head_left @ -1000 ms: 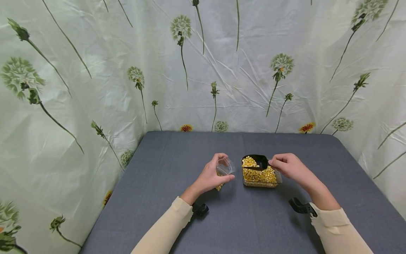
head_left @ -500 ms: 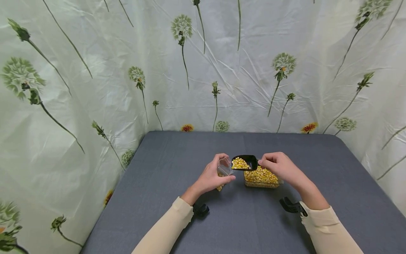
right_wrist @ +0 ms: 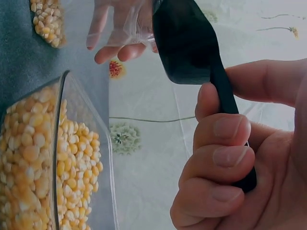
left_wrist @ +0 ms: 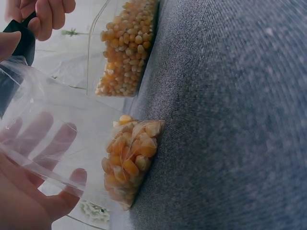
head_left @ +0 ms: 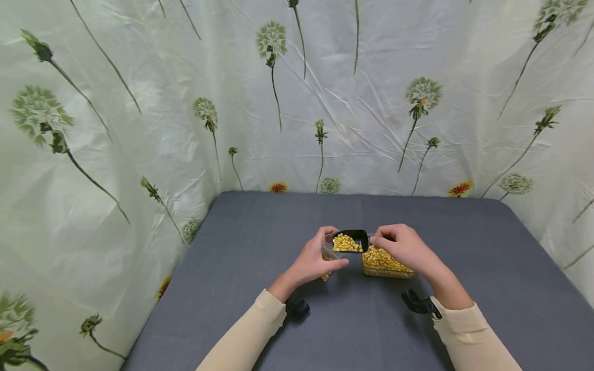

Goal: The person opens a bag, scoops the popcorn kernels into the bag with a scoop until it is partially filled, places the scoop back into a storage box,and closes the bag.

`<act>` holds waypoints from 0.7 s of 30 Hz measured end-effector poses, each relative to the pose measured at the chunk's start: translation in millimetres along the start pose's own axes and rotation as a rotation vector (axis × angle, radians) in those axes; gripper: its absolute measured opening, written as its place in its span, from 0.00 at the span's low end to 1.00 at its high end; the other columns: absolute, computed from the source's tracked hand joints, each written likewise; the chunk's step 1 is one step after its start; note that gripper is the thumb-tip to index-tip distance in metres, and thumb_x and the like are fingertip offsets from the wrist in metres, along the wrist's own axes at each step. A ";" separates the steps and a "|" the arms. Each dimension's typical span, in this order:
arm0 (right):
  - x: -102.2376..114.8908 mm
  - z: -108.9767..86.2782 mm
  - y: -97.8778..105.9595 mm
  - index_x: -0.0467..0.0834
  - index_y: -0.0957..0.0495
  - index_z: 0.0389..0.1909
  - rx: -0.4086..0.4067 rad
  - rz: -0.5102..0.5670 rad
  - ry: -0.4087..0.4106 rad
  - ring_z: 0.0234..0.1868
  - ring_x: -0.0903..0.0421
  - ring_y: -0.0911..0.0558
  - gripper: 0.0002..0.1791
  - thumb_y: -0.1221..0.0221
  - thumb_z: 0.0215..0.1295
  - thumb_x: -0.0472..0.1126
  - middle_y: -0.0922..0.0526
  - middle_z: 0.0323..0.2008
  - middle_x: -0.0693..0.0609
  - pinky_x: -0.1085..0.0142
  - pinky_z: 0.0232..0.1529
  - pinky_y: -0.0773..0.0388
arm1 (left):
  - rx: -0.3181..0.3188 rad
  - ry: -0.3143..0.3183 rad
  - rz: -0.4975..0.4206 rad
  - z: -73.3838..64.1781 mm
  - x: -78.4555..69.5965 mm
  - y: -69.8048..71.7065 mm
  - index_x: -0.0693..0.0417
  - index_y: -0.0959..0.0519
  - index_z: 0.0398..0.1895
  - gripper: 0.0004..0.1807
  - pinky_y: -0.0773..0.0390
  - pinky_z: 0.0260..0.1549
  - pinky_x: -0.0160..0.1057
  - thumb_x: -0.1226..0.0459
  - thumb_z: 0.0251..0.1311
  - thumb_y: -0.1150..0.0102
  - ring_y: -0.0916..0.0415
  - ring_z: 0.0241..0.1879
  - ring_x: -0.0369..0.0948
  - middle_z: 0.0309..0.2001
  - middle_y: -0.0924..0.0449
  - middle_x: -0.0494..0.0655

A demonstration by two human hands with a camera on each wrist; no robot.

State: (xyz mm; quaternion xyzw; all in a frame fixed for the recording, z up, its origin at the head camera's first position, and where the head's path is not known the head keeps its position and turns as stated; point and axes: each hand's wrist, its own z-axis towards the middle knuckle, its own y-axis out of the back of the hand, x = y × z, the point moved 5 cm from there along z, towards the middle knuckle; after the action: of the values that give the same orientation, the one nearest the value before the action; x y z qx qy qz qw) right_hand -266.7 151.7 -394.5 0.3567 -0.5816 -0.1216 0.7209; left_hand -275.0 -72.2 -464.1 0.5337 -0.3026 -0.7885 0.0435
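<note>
My left hand holds a clear plastic bag upright by its mouth, thumb on one side and fingers curved around the other. Corn kernels fill the bag's bottom, which stands on the table. In my right hand is a black scoop, its handle gripped by the curled fingers and thumb. The scoop carries a heap of yellow kernels, and its front lip reaches over the bag's mouth. Right of the bag stands a clear rectangular container of corn kernels, partly hidden under the scoop and right hand.
A grey cloth-covered table spreads around the hands. Behind and beside it hangs a pale curtain printed with dandelions. Black straps sit at both wrists by the cream sleeves.
My right hand has carried the loaded scoop left from above the corn container to the bag's mouth. The left hand has kept its hold on the bag.
</note>
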 end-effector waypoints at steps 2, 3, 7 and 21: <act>1.9 1.1 -2.7 0.44 0.19 0.27 -0.003 -0.017 0.002 0.17 0.56 0.36 0.15 0.42 0.74 0.46 0.34 0.16 0.54 0.60 0.26 0.33 | 0.002 -0.001 0.006 -0.5 -0.4 0.5 0.36 0.38 0.69 0.39 0.26 0.54 0.52 0.42 0.58 0.31 0.30 0.61 0.40 0.65 0.31 0.42; 2.8 1.8 -3.9 0.44 0.19 0.27 -0.005 -0.025 0.005 0.17 0.56 0.36 0.15 0.42 0.74 0.46 0.34 0.15 0.54 0.60 0.26 0.33 | 0.004 -0.001 0.006 -0.7 -0.5 0.8 0.35 0.38 0.69 0.39 0.26 0.53 0.50 0.42 0.58 0.31 0.29 0.59 0.39 0.64 0.31 0.41; 3.6 2.4 -6.4 0.45 0.18 0.28 -0.016 -0.057 0.010 0.17 0.57 0.35 0.14 0.41 0.73 0.46 0.33 0.16 0.56 0.61 0.25 0.34 | 0.006 -0.011 -0.016 -0.5 -0.1 -0.9 0.35 0.37 0.68 0.38 0.24 0.48 0.45 0.42 0.57 0.30 0.26 0.53 0.38 0.59 0.28 0.36; 8.2 3.6 -12.0 0.48 0.18 0.27 -0.063 -0.089 0.046 0.15 0.56 0.35 0.13 0.41 0.73 0.45 0.31 0.15 0.55 0.61 0.23 0.34 | 0.004 -0.029 -0.025 0.6 1.0 0.6 0.39 0.37 0.69 0.38 0.24 0.44 0.43 0.46 0.60 0.30 0.26 0.47 0.37 0.58 0.28 0.37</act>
State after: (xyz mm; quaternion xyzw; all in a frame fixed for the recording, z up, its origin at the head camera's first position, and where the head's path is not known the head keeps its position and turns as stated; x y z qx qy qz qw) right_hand -264.8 136.9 -395.9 0.3621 -0.5445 -0.1635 0.7387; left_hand -276.0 -72.8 -464.5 0.5260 -0.2982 -0.7960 0.0282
